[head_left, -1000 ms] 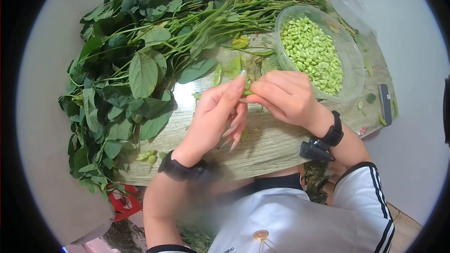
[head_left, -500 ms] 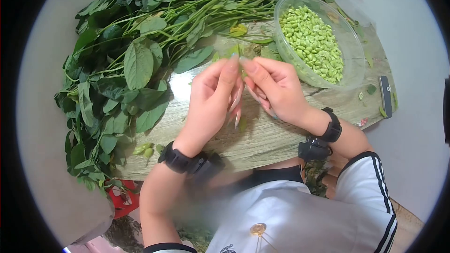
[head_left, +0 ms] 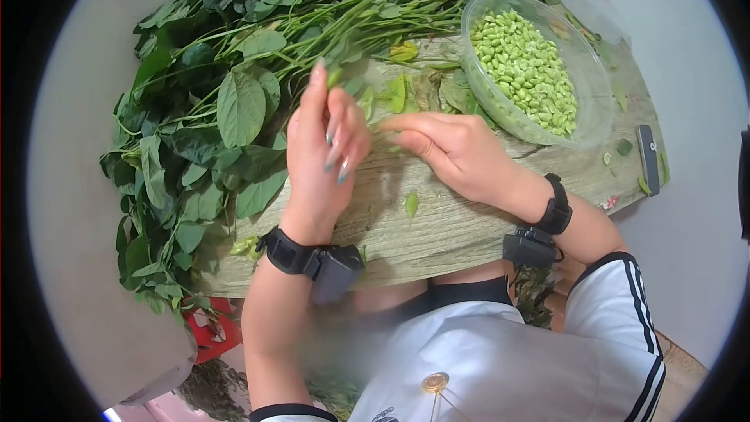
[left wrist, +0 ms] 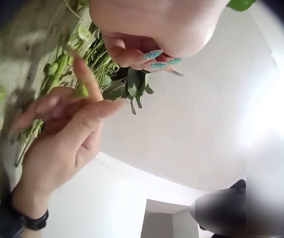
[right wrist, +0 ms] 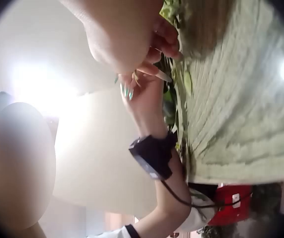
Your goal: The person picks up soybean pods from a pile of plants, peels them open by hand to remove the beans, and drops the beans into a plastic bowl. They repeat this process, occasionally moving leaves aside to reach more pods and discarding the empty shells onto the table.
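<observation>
In the head view my left hand [head_left: 323,86] is lifted over the near edge of the leafy bean plants [head_left: 226,101]. Its thumb and forefinger pinch a small green pod [head_left: 335,76], and the other fingers are curled. The left wrist view shows those curled fingers [left wrist: 149,53] from below. My right hand [head_left: 400,128] lies low on the wooden table [head_left: 437,230], fingers stretched leftward toward some empty pod shells [head_left: 398,94], holding nothing. It also shows in the left wrist view as the right hand [left wrist: 67,119] with relaxed fingers.
A clear plastic bowl [head_left: 582,121] of shelled green beans [head_left: 527,66] stands at the right, its lid [head_left: 582,4] behind it. A phone [head_left: 647,158] lies at the table's right edge. A loose green bit [head_left: 411,203] and pods [head_left: 244,246] lie near the front.
The hands were together over a pod in front of the bowl. They have parted: the left hand rose and moved left toward the plants, and the right hand dropped to the table.
</observation>
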{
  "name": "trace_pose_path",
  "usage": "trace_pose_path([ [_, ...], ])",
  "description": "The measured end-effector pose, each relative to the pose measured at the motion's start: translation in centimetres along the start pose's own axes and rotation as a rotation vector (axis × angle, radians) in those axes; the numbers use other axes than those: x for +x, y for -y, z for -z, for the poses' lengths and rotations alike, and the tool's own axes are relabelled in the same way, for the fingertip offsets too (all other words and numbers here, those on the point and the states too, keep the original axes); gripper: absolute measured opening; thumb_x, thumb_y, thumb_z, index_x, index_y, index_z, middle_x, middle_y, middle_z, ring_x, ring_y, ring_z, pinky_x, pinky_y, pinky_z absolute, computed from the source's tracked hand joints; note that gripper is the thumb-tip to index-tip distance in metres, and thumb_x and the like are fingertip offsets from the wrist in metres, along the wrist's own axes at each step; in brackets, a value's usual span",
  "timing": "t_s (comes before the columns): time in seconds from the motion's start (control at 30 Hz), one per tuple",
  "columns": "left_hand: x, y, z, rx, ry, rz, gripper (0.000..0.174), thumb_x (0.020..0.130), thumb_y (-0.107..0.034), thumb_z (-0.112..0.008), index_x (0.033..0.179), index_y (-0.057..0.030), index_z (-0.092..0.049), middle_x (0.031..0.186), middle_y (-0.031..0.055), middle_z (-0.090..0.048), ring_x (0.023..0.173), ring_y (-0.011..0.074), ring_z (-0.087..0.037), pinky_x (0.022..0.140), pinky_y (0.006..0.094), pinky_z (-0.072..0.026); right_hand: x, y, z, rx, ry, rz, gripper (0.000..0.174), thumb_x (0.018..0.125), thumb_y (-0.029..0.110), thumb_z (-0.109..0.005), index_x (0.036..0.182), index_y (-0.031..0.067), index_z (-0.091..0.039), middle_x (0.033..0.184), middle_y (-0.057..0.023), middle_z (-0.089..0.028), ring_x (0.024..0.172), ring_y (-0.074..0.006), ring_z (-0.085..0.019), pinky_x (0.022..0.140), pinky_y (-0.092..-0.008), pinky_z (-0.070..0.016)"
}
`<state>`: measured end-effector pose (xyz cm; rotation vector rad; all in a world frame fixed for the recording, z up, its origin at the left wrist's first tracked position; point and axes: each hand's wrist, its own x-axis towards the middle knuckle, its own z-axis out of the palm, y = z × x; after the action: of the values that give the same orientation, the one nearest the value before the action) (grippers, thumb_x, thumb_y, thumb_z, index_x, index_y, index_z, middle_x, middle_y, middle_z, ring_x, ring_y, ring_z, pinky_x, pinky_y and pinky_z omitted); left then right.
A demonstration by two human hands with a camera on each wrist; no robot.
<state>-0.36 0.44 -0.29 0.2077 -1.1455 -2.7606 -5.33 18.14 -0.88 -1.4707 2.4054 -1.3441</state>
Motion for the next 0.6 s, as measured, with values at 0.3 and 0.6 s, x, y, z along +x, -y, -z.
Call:
trace_pose_path([
  [0.3, -1.6, 2.1, -1.3, 0.334, 0.133, 0.249, 0.049, 0.103, -0.030, -0.044, 0.058, -0.0111, -0.044, 0.042, -0.0030, -0.040, 0.031, 0.0054, -0.032, 0.033, 0.0204, -0.0223, 0.2, 0.2, 0.6, 0.058, -0.108, -0.086, 0.023, 0.097, 0.029, -0.055, 0.093, 0.0068, -0.053, 0.070, -0.0145, -0.063, 0.062, -0.0353, -0.062, 0.052, -0.0423, -0.0449],
  [0.6, -1.6, 2.7, -0.9, 0.238, 0.133, 0.276, 0.047, 0.103, -0.024, -0.039, 0.057, -0.0133, -0.041, 0.042, -0.0054, -0.037, 0.032, 0.0062, -0.029, 0.035, 0.0216, -0.0210, 0.2, -0.2, -0.1, 0.162, -0.029, -0.166, 0.027, 0.100, 0.032, -0.047, 0.104, 0.0072, -0.058, 0.075, -0.0168, -0.065, 0.068, -0.0374, -0.063, 0.058, -0.0428, -0.0470],
])
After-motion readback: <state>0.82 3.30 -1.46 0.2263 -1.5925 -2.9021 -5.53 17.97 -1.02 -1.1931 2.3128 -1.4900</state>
